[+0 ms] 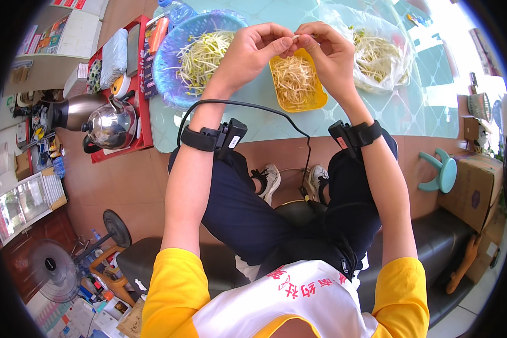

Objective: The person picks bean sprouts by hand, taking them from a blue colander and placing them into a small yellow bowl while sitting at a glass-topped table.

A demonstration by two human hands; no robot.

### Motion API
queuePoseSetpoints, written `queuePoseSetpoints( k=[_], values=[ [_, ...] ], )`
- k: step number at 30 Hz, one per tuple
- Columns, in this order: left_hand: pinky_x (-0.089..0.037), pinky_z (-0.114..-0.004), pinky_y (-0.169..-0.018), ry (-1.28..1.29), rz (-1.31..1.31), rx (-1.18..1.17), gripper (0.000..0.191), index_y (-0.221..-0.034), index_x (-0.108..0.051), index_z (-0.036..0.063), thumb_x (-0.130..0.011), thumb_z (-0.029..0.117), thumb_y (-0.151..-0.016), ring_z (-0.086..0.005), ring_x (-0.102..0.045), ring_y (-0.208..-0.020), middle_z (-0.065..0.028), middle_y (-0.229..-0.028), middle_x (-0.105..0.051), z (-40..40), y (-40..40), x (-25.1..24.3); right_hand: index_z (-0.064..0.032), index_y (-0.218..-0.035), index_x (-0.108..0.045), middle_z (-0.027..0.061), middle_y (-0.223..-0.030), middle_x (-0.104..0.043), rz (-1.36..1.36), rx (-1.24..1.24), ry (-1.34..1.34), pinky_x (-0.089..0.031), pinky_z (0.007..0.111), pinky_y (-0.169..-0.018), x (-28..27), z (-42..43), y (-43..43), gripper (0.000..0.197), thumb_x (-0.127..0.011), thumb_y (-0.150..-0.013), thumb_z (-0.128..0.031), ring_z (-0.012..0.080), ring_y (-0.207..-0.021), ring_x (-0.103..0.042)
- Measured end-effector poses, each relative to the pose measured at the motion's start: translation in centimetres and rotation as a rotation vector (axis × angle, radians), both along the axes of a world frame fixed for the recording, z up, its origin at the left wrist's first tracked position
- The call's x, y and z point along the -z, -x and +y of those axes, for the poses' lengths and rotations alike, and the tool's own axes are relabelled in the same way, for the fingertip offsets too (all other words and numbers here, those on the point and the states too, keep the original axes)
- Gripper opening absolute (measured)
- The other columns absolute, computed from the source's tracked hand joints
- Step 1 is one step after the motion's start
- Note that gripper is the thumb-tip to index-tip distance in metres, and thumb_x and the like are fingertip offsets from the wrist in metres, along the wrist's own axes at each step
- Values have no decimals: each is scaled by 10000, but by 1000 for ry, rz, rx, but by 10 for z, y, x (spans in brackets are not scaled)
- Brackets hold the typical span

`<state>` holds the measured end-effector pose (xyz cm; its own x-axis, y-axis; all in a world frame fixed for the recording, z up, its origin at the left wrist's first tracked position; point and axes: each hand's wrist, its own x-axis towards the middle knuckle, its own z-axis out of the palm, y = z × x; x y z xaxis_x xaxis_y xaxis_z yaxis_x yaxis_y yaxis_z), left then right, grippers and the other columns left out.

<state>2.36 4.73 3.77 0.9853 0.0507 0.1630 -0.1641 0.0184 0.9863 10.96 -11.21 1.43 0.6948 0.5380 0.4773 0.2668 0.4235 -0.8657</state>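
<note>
My left hand [260, 50] and my right hand [327, 53] meet above a yellow plastic tray [303, 107], their fingertips pinching a small pale piece, likely of a bean sprout [295, 37]. Thin, brownish sprout roots [295, 80] fill the tray. On the left, a basin lined with blue plastic film [164, 80] holds bean sprouts [205, 57] with yellow-green heads. A clear plastic bag [380, 84] of more sprouts [374, 50] lies open on the right. My fingers partly hide the small piece.
The glass-topped table [249, 124] bears everything before me. Left of it, a red tray [145, 139] carries a steel kettle [112, 122]. A black cable [253, 104] arcs between my forearms at the table's near edge. A plastic bottle [179, 12] stands behind the basin; a turquoise stool [443, 173] is at right.
</note>
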Motion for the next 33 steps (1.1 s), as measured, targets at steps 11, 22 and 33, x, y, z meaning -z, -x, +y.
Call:
queuePoseSetpoints(
  k=[11,22,33],
  values=[
    [-497,-250,-804,-12,-3,-9,197,-1024,-646,1,-648,174,-930,-115,-629,-851,-47,-899,-672,-1,1,1,39,-961,-621,70,-948,-649,51,-11,-23,-517,262,-807,2,1,2,71,-629,-898,9,135,-878,-625],
    [-494,-244,-809,19,-13,-50,200,-1030,-628,3,-665,161,-913,-105,-615,-858,-34,-922,-655,-4,0,-1,33,-957,-619,65,-953,-643,-26,50,-11,-543,284,-820,3,3,0,72,-627,-886,33,135,-886,-629],
    [-509,-262,-853,-260,-136,-238,135,-981,-645,-3,-692,59,-870,-120,-640,-919,-57,-951,-669,-10,2,-5,51,-997,-609,86,-986,-629,-267,161,138,-540,273,-851,1,0,0,154,-588,-864,125,149,-915,-627]
  ],
)
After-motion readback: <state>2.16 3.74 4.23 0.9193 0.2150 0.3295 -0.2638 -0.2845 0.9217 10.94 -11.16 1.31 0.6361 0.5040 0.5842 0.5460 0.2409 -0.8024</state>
